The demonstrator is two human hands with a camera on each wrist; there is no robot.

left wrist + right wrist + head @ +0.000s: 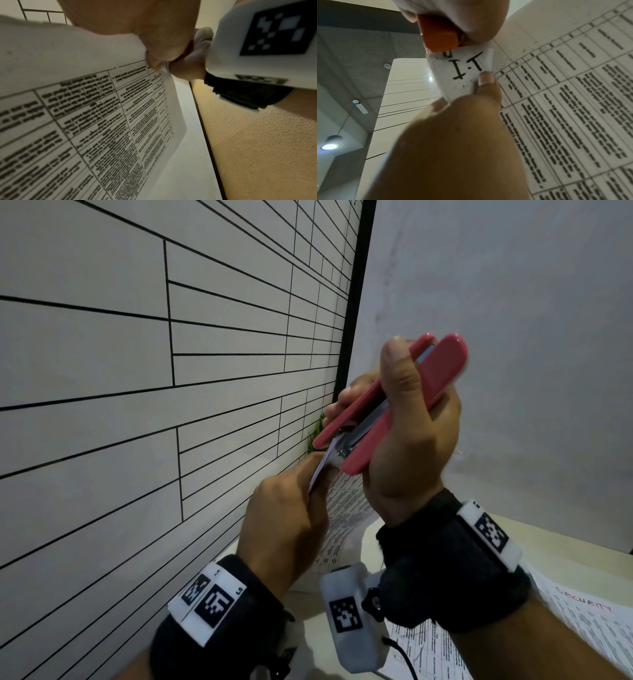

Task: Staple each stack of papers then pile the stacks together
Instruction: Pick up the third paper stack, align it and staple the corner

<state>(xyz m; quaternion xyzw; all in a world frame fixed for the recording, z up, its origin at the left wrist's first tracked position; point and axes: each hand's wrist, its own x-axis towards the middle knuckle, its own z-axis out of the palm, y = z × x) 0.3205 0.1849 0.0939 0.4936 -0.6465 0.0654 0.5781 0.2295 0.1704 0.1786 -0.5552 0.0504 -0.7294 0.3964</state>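
- Two hands meet in the air before a lined white wall (pixel 137 371), above a pale table (pixel 565 539).
- Printed stack of papers (pixel 85 115) hangs from the left hand (pixel 284 522), whose thumb and fingers pinch its top corner.
- More printed sheets (pixel 589 628) lie on the table at 4 o'clock.
- Right hand (pixel 411 440) grips the pink stapler (pixel 387 405), closed round it, its mouth over that pinched corner at 12 o'clock of the left hand.

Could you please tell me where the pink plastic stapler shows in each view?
Head: pink plastic stapler, centre right, gripped by the right hand.
Left wrist: only a red sliver behind the fingers.
Right wrist: its orange-looking nose, top centre.
Shared landmark: the printed paper stack's corner.
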